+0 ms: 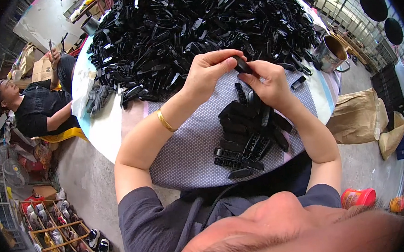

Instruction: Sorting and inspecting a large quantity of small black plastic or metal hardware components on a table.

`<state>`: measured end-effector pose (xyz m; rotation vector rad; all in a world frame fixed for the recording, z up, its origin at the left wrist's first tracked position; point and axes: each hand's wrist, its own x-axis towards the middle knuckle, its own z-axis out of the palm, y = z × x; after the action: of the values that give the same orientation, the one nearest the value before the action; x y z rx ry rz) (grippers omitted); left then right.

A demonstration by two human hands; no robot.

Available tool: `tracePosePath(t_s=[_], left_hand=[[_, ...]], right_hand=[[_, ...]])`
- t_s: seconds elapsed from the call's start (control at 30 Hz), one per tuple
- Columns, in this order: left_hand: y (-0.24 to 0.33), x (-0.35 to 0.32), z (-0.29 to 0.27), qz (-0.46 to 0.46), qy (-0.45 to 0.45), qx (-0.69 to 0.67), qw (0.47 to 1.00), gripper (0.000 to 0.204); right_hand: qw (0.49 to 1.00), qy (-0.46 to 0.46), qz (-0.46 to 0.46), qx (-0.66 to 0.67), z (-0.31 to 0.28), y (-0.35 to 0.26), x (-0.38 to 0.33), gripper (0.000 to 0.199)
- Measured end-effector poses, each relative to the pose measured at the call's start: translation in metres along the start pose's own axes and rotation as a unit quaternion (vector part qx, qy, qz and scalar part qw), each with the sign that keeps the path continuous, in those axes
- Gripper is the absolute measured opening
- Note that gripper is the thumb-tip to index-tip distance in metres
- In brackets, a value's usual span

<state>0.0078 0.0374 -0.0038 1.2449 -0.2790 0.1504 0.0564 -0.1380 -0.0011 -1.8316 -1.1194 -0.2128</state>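
Observation:
Above the table's near half, my left hand (pixel 207 73) pinches a small black elongated plastic piece (pixel 242 65) between thumb and fingers. My right hand (pixel 270 82) grips the same piece from the other side, so both hands meet on it; the fingers cover part of it. Just below my right hand lies a small pile of similar black pieces (pixel 234 125), some showing slotted undersides. Beyond my hands, a large heap of glossy black plastic pieces (pixel 193 26) covers the far part of the round table. A gold bangle (pixel 164 120) circles my left wrist.
A patterned cloth (pixel 180 152) covers the round table. Dark grey gloves (pixel 97 97) lie at its left edge; a metal pot (pixel 329 53) stands at the right. Another person (pixel 41 106) sits at left holding a phone. Brown paper sacks (pixel 357 115), a red tub (pixel 358 198) and a shoe rack (pixel 59 229) stand around.

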Motion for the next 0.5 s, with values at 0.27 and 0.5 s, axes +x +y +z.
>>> tracePosePath(t_s=[0.27, 0.5], left_hand=[[0.021, -0.002, 0.014, -0.033, -0.026, 0.151, 0.988, 0.026], [0.015, -0.023, 0.045, 0.018, -0.295, 0.365, 0.883, 0.035]], right_hand=[[0.966, -0.132, 0.135, 0.177, -0.030, 0.034, 0.015, 0.021], [0.935, -0.144, 0.069, -0.318, -0.037, 0.045, 0.008, 0.026]])
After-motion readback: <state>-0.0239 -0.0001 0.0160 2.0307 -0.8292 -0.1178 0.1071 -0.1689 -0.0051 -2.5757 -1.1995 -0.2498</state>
